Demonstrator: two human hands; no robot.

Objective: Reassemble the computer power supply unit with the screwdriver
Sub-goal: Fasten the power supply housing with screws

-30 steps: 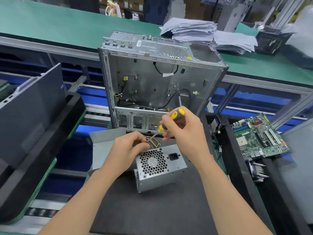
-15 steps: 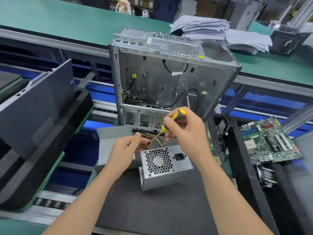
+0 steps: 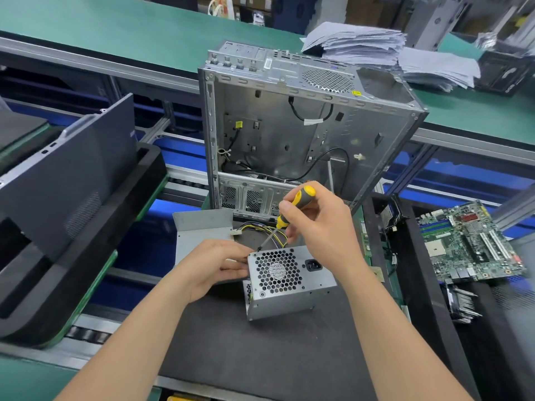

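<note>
The power supply unit (image 3: 292, 280) sits on the dark worktop (image 3: 231, 351), its fan grille facing up and toward the person, directly under and between the two hands. The right hand (image 3: 324, 227) has its fingers (image 3: 287, 209) curled round the yellow-and-black handle of the screwdriver (image 3: 292, 205). The tool's long axis slants from the cap at the top of those fingers, down and to the left, to a tip at the grille face's far left corner, just below them. The left hand (image 3: 214, 266) is the nearer one to that corner: its fingers (image 3: 241, 264) wrap the unit's left edge, with the tip just beyond and above them. Any screw under the tip is too small to make out. The coming turn probably depends on keeping that slanted shaft in line with the corner hole while the left fingers brace the box. Behind the right fingers a wire bundle (image 3: 262, 229) trails from the unit. Past the left fingers lies a loose grey cover plate (image 3: 202, 230). Counted: one screwdriver, one unit, one plate, one open computer case (image 3: 278, 131) standing beyond both hands, and one motherboard (image 3: 469, 241) well off to the right.
</note>
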